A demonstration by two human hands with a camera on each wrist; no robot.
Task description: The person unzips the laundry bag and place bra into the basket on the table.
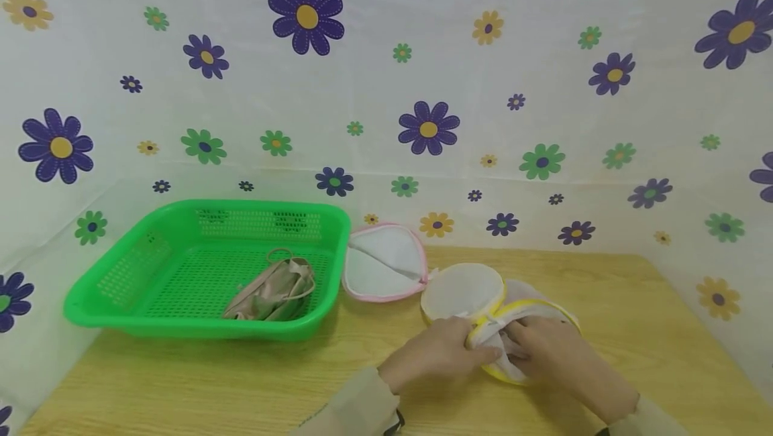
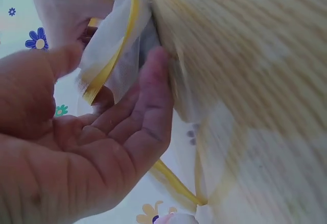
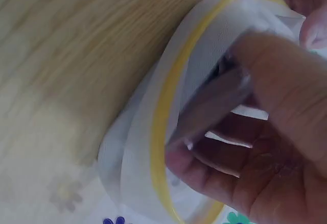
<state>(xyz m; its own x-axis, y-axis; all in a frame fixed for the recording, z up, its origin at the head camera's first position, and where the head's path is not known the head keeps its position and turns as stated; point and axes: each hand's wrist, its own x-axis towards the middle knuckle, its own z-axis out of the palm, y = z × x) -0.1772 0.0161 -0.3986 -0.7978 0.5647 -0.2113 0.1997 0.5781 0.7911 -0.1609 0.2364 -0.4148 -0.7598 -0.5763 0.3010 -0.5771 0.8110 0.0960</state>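
Observation:
A white mesh laundry bag (image 1: 464, 290) with yellow trim stands unzipped on the table, its round lid folded to the left. My left hand (image 1: 443, 349) holds the rim of the opening; in the left wrist view its fingers (image 2: 153, 104) lie beside the mesh. My right hand (image 1: 546, 349) reaches into the mouth of the bag. In the right wrist view, a smooth mauve-brown fabric piece (image 3: 212, 104) is pinched between thumb and fingers, inside the yellow rim. Part of that piece is hidden by the hand, so its kind does not show.
A green plastic basket (image 1: 211, 329) stands at the left, with a beige bra-like garment (image 1: 274, 292) with thin straps in it. Between basket and yellow-trimmed bag lies a pink-trimmed white mesh bag (image 1: 386, 265). A flower-printed sheet (image 1: 374, 87) hangs behind the wooden table (image 1: 241, 382).

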